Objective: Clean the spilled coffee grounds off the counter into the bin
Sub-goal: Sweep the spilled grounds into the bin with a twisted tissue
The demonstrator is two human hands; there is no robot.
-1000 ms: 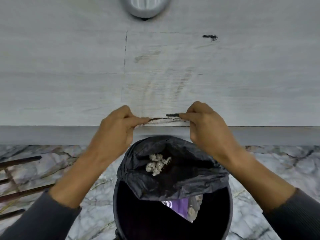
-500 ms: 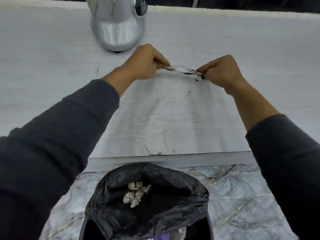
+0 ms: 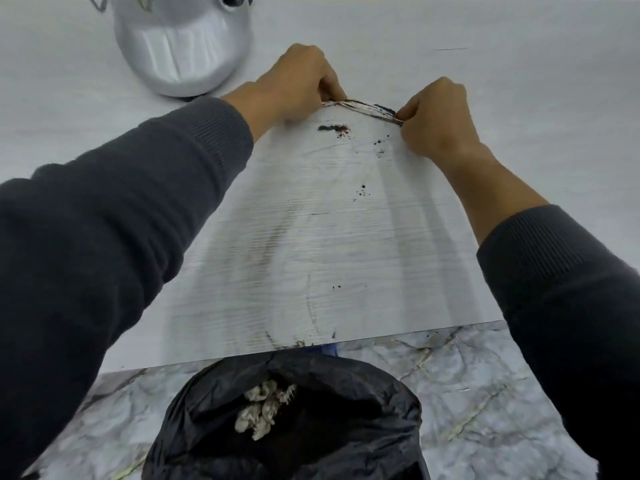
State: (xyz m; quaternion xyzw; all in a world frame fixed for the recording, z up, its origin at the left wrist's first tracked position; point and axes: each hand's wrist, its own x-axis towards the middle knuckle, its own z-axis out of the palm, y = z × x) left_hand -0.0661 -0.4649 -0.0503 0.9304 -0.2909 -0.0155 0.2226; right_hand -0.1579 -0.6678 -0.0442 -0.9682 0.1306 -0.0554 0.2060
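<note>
A thin, soiled strip of card or paper (image 3: 363,109) stands on edge on the pale wood-grain counter (image 3: 346,244), far from me. My left hand (image 3: 298,81) pinches its left end and my right hand (image 3: 436,116) pinches its right end. A small dark patch of coffee grounds (image 3: 334,128) lies just in front of the strip, with scattered specks (image 3: 362,192) nearer me. Grey streaks run down the counter to its front edge. The bin, lined with a black bag (image 3: 329,427), sits on the floor below that edge, with crumpled white paper (image 3: 263,407) inside.
A shiny silver rounded appliance (image 3: 183,46) stands on the counter at the back left, close to my left hand. Marble-patterned floor (image 3: 485,393) surrounds the bin. My dark sleeves cover both sides of the view.
Both hands carried the strip from the counter's front edge above the bin out to the far part of the counter, behind the remaining grounds. The view has tilted up and closer.
</note>
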